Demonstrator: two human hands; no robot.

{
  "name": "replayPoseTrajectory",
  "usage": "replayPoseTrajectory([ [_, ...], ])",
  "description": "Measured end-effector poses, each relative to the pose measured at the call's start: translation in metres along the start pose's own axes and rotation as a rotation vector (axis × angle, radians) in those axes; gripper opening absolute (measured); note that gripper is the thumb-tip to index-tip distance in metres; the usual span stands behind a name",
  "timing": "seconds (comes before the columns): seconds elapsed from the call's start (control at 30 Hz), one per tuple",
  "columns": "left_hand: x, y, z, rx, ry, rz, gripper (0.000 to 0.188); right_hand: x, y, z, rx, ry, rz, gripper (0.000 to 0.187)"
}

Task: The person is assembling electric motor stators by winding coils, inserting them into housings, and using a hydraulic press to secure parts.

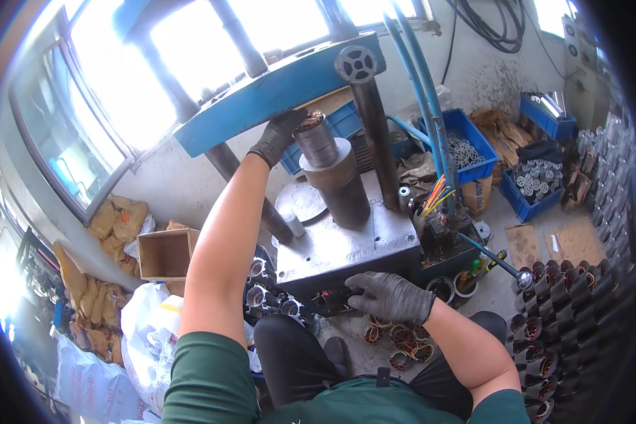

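Observation:
My left hand (277, 138), in a dark grey glove, reaches up to a motor stator (319, 143) with copper windings showing at its top. Its fingers curl around the far left side of the stator and are partly hidden. Upright, the stator rests on a thick round metal post (339, 185) on the bed of a blue press (283, 92). Also gloved, my right hand (392, 297) is low before the front face of the press base (346, 247), its fingers pointing left and slightly apart. I see nothing held in it.
Steel columns (374, 134) flank the post. A control lever with a ball knob (523, 279) juts out at right. Blue crates of metal parts (466, 145) stand behind. Many stacked stators (544, 332) fill the right side; several wound rings (403, 339) lie by my feet. White bags (148, 332) sit left.

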State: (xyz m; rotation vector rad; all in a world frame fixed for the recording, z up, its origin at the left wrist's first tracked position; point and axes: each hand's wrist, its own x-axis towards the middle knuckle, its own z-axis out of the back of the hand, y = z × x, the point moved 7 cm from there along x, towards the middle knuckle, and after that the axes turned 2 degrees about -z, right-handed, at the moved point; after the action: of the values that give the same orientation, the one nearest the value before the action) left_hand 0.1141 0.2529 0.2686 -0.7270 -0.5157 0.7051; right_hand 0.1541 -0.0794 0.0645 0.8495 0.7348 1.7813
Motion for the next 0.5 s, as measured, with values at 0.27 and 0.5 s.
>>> replayPoseTrajectory([
  [0.27, -0.115, 0.088, 0.03, -0.643, -0.336, -0.033, 0.045, -0.008, -0.002, 0.012, -0.028, -0.029, -0.027, 0.048],
  [0.5, -0.357, 0.251, -0.008, -0.666, -0.344, 0.16, 0.048, -0.026, 0.033, 0.061, -0.112, -0.252, -0.03, 0.034],
])
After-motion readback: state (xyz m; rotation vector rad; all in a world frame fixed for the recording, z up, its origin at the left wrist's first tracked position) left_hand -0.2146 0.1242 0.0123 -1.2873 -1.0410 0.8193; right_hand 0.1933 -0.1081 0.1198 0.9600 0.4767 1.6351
